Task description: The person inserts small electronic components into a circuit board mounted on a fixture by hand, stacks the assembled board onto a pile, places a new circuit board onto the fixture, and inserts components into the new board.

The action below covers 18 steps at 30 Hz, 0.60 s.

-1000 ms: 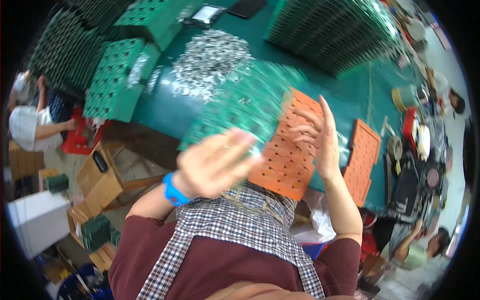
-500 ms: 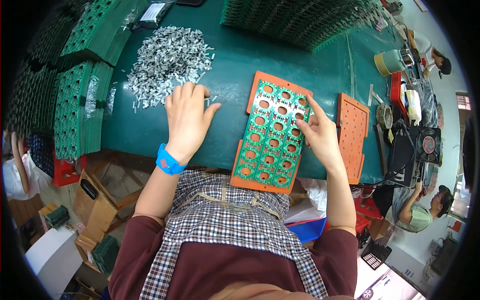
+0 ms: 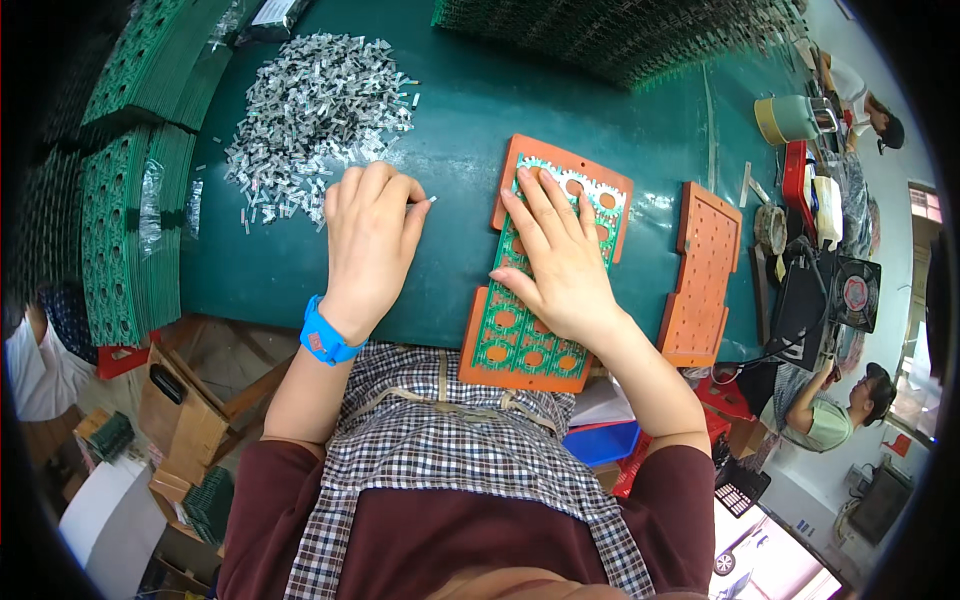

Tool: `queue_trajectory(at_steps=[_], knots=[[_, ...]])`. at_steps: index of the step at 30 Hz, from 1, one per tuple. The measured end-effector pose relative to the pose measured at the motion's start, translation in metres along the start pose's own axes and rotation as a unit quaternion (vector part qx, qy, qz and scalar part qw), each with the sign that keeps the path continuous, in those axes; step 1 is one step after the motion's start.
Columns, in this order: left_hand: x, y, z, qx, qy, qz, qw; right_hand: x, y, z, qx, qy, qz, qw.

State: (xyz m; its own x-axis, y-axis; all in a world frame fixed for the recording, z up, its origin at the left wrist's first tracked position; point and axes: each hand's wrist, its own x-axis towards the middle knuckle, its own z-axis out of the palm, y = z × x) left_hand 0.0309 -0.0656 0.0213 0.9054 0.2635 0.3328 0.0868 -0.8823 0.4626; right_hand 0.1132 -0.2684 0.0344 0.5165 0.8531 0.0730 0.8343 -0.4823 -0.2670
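My left hand (image 3: 372, 235) pinches a small whitish strip (image 3: 432, 200) between thumb and forefinger, just beside a heap of the same little pieces (image 3: 315, 115). Fingers spread, my right hand (image 3: 558, 255) lies flat on a green circuit board panel (image 3: 518, 335) with rows of round and oval holes. The panel sits in an orange fixture plate (image 3: 570, 157), which reaches over the table's near edge. Part of the panel's middle is hidden under my right hand.
A second orange plate (image 3: 706, 265) lies to the right. Stacked green boards (image 3: 130, 235) stand at the left, and more boards (image 3: 610, 35) at the back. A pale green flask (image 3: 790, 120), a small fan (image 3: 856, 293) and tools line the right side. Two people are at the far right.
My right hand has moved from the panel's right edge to lie across its upper middle. My left hand has closed on a small strip near the heap.
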Motion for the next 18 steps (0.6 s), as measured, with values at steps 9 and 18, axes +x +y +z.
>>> queue_trajectory(at_steps=[9,18], knots=[[-0.003,0.01,-0.005,-0.362,-0.022,-0.19,0.912,0.003,0.053,-0.001,0.058,0.122,0.101,0.986],[-0.008,0.039,0.005,-0.623,-0.108,-0.25,0.733,0.01,0.004,-0.02,0.341,0.093,0.033,0.935]])
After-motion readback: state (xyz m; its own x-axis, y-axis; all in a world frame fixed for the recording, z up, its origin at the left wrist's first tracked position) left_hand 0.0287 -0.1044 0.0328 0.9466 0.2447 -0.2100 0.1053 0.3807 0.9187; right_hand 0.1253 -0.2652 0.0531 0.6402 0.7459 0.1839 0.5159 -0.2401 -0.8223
